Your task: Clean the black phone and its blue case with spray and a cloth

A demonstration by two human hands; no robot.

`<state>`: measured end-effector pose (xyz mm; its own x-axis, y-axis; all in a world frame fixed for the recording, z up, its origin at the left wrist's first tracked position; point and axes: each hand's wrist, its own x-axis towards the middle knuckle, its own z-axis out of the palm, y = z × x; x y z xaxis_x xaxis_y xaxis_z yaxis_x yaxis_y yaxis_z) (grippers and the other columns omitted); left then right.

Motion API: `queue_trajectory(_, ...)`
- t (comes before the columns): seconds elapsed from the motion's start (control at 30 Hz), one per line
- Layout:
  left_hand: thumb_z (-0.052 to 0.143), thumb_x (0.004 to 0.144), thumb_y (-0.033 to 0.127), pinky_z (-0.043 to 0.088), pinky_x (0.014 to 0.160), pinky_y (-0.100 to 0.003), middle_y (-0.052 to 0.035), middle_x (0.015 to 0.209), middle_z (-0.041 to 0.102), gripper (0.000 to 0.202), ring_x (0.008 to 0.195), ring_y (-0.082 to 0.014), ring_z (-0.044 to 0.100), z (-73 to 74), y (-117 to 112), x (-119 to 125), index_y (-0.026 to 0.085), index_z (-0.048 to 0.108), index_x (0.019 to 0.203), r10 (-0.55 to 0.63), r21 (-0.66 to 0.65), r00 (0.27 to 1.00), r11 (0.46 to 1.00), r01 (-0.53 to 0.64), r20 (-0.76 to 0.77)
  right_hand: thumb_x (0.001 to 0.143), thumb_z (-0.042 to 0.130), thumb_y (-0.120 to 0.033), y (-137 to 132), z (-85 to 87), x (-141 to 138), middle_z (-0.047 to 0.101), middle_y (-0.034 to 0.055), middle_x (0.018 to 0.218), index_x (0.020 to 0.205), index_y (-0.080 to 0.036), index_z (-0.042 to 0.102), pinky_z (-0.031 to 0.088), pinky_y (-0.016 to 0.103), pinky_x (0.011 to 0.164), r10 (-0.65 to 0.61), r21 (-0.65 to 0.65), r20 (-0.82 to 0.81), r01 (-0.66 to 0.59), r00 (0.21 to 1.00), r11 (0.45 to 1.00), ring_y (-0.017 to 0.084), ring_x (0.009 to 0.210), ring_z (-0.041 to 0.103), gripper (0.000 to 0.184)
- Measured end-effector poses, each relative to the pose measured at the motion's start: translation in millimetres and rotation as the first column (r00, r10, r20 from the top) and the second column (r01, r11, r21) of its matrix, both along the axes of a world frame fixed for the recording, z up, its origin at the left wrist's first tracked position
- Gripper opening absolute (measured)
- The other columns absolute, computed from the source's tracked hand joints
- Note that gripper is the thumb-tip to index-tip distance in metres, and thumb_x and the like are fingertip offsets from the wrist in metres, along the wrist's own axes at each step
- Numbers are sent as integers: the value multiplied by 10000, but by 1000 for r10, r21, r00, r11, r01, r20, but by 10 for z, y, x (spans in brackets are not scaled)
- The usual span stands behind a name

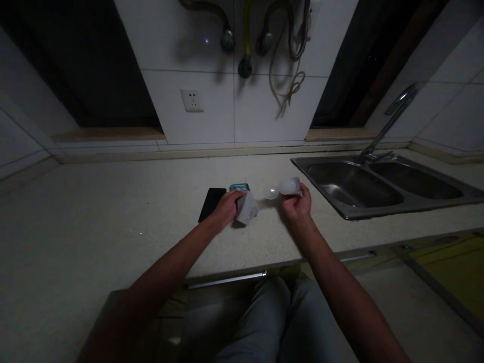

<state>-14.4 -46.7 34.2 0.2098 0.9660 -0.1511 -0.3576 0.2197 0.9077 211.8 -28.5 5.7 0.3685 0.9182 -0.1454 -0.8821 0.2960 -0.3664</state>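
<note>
My left hand [226, 207] is closed around a small white container [247, 207] that is tilted on the pale countertop [113, 212]. My right hand [297, 204] grips a clear plastic cup [290, 186] lying on its side, held just above the counter. A small clear round piece [271, 193], perhaps a lid, sits between the two hands. A black phone [212, 203] lies flat just left of my left hand. A small blue object [239, 187] rests behind the white container.
A steel double sink [381, 184] with a tall faucet [393, 116] is set into the counter at the right. A wall socket [192, 100] and hanging hoses [283, 55] are on the tiled back wall. Dark window openings flank the wall. Cabinet handles [227, 279] run below the counter edge.
</note>
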Motion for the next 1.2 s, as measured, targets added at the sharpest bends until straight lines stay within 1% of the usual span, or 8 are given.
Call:
queue_trajectory(0.1, 525, 875, 204, 533, 759, -333, -90, 735, 672, 144, 763, -218, 667, 29, -37, -75, 134, 636, 817, -66, -252, 984, 962, 106, 164, 851, 668, -198, 15, -28, -16, 765, -33, 786, 879, -197, 659, 629, 242, 716, 5, -4, 30, -4, 1000, 1000, 109, 710, 734, 29)
queue_trajectory(0.27, 473, 926, 212, 539, 800, -362, -94, 777, 700, 190, 734, -206, 680, 21, -23, -82, 123, 636, 968, -87, -386, 948, 899, 208, 308, 908, 628, -184, -32, 33, -95, 776, -12, 876, 950, -215, 670, 648, 284, 767, 34, -14, 25, -33, 999, 999, 120, 797, 748, 67)
queue_trajectory(0.5, 531, 870, 129, 531, 757, -319, -82, 809, 709, 174, 698, -183, 676, -122, -44, -13, 110, 633, 1009, -74, -374, 939, 904, 206, 336, 806, 742, -121, -103, 52, -199, 761, -28, 815, 905, -214, 678, 645, 230, 691, 129, -3, 236, -132, 963, 991, 119, 723, 728, 150)
queue_trajectory(0.6, 541, 864, 101, 536, 808, -328, -89, 841, 717, 156, 738, -183, 693, -169, -68, 32, 118, 631, 991, -80, -343, 927, 914, 215, 367, 761, 790, -159, -158, 69, -250, 744, -32, 763, 897, -192, 685, 612, 180, 591, 90, 24, 379, -107, 921, 994, 108, 650, 702, 176)
queue_trajectory(0.7, 542, 886, 128, 535, 868, -367, -104, 897, 729, 148, 813, -204, 710, -197, -76, 53, 129, 634, 1003, -95, -322, 909, 916, 240, 406, 701, 838, -172, -211, 117, -297, 742, -28, 778, 907, -182, 692, 599, 173, 584, 15, 78, 471, -59, 882, 995, 110, 655, 705, 252)
queue_trajectory(0.97, 506, 935, 180, 528, 874, -391, -93, 890, 734, 174, 794, -204, 702, -207, -75, 61, 131, 645, 1030, -86, -359, 911, 901, 244, 404, 654, 841, -115, -236, 173, -387, 755, -25, 780, 889, -181, 714, 632, 242, 690, -173, 189, 507, 87, 844, 978, 124, 696, 716, 275)
queue_trajectory(1.1, 527, 931, 196, 519, 865, -380, -98, 976, 736, 213, 840, -208, 697, -215, -84, 83, 154, 645, 1103, -99, -335, 912, 910, 245, 399, 648, 848, -114, -241, 162, -396, 752, -35, 734, 862, -178, 723, 618, 201, 635, -184, 201, 510, 91, 840, 975, 105, 623, 697, 256)
queue_trajectory(1.2, 526, 936, 221, 516, 853, -371, -110, 1033, 732, 259, 880, -215, 695, -224, -83, 85, 152, 641, 1158, -119, -329, 907, 907, 265, 404, 606, 889, -147, -248, 141, -401, 770, -18, 786, 896, -174, 735, 630, 230, 688, -169, 215, 523, 62, 835, 975, 122, 680, 719, 329)
